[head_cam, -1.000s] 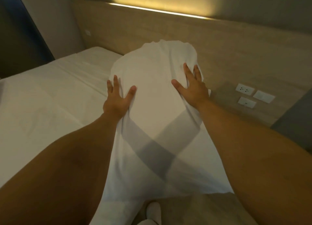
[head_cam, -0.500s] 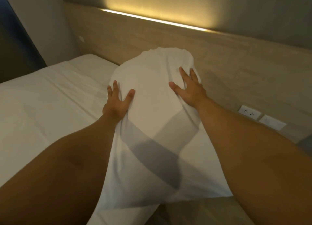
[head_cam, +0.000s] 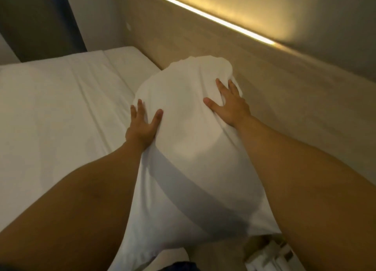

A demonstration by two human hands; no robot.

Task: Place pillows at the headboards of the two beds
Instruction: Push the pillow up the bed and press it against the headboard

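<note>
A soft white pillow (head_cam: 189, 132) is laid on the white bed (head_cam: 50, 107), right beside the pale wooden headboard (head_cam: 274, 91). It is pressed by the left hand (head_cam: 142, 126) and right hand (head_cam: 230, 105), fingers spread flat, nothing gripped.

The bed (head_cam: 50, 107) is covered by a smooth white sheet (head_cam: 85, 91) with a few long creases running toward its head end. Its head end meets a pale wood-grain headboard (head_cam: 264, 91). One white pillow (head_cam: 189, 128) lies directly on the mattress along the headboard side, its far end touching the headboard panel and its near end hanging past the bed's near edge.
</note>
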